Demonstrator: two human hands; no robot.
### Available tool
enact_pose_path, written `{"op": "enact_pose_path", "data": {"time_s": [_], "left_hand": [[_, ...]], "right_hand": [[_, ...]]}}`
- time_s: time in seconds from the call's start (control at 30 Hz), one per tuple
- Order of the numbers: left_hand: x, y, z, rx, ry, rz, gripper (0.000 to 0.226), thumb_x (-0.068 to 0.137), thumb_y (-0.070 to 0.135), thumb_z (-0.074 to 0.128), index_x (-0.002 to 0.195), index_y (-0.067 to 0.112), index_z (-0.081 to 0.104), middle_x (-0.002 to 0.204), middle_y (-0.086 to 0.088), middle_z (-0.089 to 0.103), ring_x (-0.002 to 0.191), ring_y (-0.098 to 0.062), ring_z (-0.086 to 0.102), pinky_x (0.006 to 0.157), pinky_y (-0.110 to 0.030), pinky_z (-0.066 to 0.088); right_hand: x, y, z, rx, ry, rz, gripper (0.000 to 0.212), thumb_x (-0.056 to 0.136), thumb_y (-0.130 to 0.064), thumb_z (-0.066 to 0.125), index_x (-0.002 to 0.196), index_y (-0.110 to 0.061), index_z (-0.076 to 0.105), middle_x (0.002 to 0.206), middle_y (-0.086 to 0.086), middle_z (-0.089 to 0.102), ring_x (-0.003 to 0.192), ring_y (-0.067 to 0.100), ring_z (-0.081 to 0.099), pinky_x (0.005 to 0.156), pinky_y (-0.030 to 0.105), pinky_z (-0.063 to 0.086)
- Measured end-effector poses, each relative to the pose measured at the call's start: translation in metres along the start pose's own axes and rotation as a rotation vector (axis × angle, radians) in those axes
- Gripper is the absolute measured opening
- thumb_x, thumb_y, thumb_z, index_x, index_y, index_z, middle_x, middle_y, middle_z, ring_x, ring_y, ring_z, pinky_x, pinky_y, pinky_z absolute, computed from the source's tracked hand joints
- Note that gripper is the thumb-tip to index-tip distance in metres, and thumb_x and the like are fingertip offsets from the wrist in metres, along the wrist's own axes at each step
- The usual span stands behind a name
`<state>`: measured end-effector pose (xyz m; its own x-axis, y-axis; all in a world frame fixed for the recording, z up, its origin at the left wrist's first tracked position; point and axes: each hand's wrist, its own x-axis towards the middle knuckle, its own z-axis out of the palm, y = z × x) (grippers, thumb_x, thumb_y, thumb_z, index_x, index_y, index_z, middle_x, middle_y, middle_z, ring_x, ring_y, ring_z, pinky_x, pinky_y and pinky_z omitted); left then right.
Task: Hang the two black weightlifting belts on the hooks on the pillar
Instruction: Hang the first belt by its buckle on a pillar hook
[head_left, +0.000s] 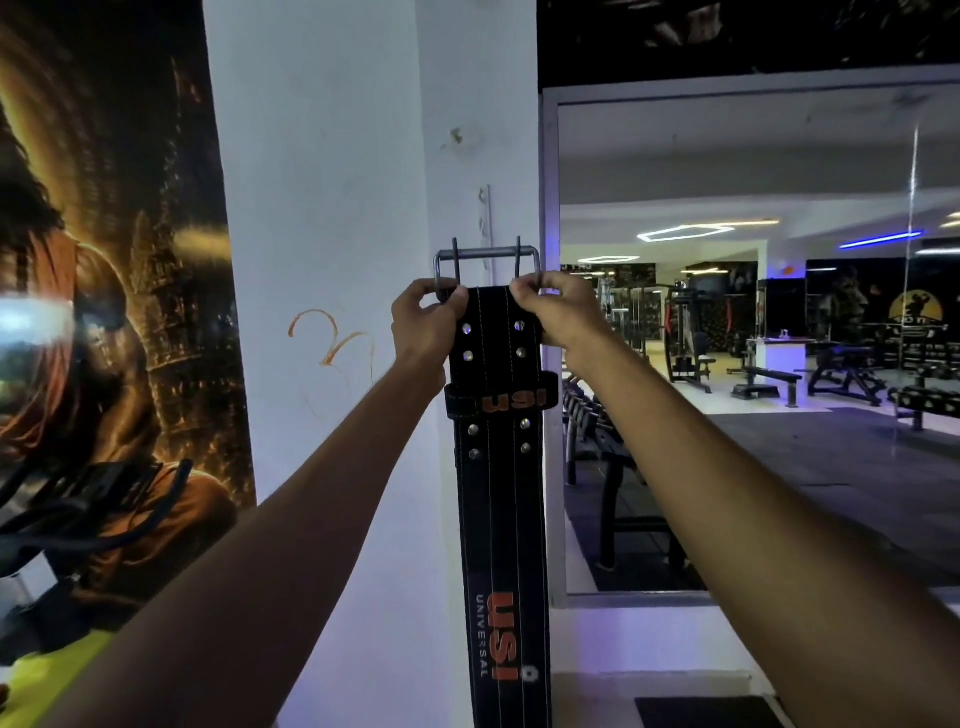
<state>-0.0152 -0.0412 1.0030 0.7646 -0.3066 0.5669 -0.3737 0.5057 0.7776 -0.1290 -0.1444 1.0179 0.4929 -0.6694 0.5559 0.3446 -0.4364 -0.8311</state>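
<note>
Belt (501, 483) top edge between both hands' fingers (460, 301), against pillar (322, 208).

Gym: weight benches (763, 382), machines (685, 332)

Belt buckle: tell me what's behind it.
Behind the buckle is the white pillar and a hook strip rising above it. The belt and both hands cover the strip's lower part.
</note>
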Motion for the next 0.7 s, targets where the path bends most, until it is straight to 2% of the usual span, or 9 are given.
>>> {"op": "enact_pose_path", "data": {"time_s": [0.07,0.17,0.23,0.33,0.4,0.43,0.6,0.67,0.7], "left_hand": [[-0.002,-0.001,-0.003,0.009,-0.017,0.004,0.006,0.095,0.013,0.069,0.1,0.015,0.067,0.074,-0.003,0.069,0.06,-0.015,0.065,0.062,-0.028,0.057],[-0.005,0.002,-0.01,0.038,-0.077,0.047,0.02,0.097,0.02,0.068,0.114,0.012,0.065,0.082,-0.001,0.074,0.065,-0.011,0.069,0.067,-0.027,0.059],[-0.013,0.006,-0.017,0.076,-0.155,0.073,0.026,0.099,0.028,0.065,0.121,0.014,0.063,0.088,0.001,0.075,0.068,-0.006,0.071,0.066,-0.023,0.059],[-0.03,-0.013,-0.034,0.168,-0.323,0.065,0.028,0.1,0.033,0.063,0.116,0.012,0.068,0.093,-0.001,0.077,0.076,-0.005,0.072,0.067,-0.024,0.058],[-0.044,-0.039,-0.048,0.223,-0.399,0.039,0.029,0.1,0.031,0.064,0.113,0.007,0.071,0.102,-0.009,0.078,0.089,-0.013,0.071,0.08,-0.033,0.059],[-0.05,-0.054,-0.055,0.215,-0.415,0.032,0.026,0.099,0.028,0.064,0.112,0.006,0.072,0.102,-0.008,0.078,0.091,-0.014,0.07,0.085,-0.033,0.059],[-0.084,-0.127,-0.083,0.224,-0.469,-0.075,0.012,0.091,0.0,0.071,0.099,0.009,0.075,0.084,0.007,0.076,0.08,-0.003,0.069,0.078,-0.02,0.056],[-0.104,-0.158,-0.093,0.268,-0.502,-0.15,0.006,0.086,0.003,0.075,0.089,0.008,0.075,0.078,0.007,0.074,0.074,-0.003,0.067,0.075,-0.023,0.054],[-0.114,-0.172,-0.097,0.301,-0.517,-0.192,0.005,0.082,0.009,0.077,0.085,0.006,0.074,0.077,0.007,0.073,0.073,-0.006,0.066,0.075,-0.026,0.054]], "right_hand": [[0.002,0.001,0.006,0.007,0.058,-0.015,0.018,0.086,-0.015,0.074,0.103,-0.007,0.072,0.101,0.012,0.074,0.092,0.023,0.071,0.091,0.047,0.059],[0.004,0.001,0.012,0.057,0.135,-0.01,0.008,0.083,-0.011,0.077,0.09,-0.014,0.074,0.09,0.008,0.073,0.083,0.021,0.07,0.086,0.045,0.061],[0.006,-0.001,0.015,0.086,0.167,-0.008,0.011,0.081,-0.011,0.078,0.081,-0.02,0.073,0.086,0.006,0.074,0.083,0.024,0.072,0.084,0.043,0.062],[0.005,-0.005,0.018,0.112,0.196,-0.041,0.01,0.082,-0.009,0.077,0.089,-0.015,0.075,0.077,-0.002,0.071,0.075,0.015,0.069,0.071,0.023,0.06],[0.001,-0.005,0.018,0.121,0.21,-0.066,0.013,0.083,-0.007,0.076,0.096,-0.01,0.075,0.072,-0.008,0.067,0.066,0.005,0.063,0.055,0.007,0.051],[-0.001,-0.003,0.019,0.123,0.211,-0.074,0.014,0.083,-0.007,0.076,0.097,-0.009,0.075,0.072,-0.009,0.067,0.064,0.002,0.061,0.05,0.004,0.047],[-0.01,0.004,0.02,0.145,0.204,-0.041,0.014,0.084,-0.005,0.074,0.098,-0.008,0.074,0.074,-0.003,0.067,0.059,0.006,0.06,0.04,0.007,0.045],[-0.015,0.008,0.018,0.163,0.2,-0.012,0.017,0.085,-0.004,0.073,0.102,-0.006,0.073,0.077,0.001,0.068,0.054,0.004,0.057,0.047,0.015,0.053],[-0.018,0.011,0.018,0.167,0.197,0.007,0.018,0.086,-0.003,0.072,0.104,-0.004,0.073,0.081,0.005,0.07,0.053,0.003,0.056,0.056,0.025,0.057]]}}
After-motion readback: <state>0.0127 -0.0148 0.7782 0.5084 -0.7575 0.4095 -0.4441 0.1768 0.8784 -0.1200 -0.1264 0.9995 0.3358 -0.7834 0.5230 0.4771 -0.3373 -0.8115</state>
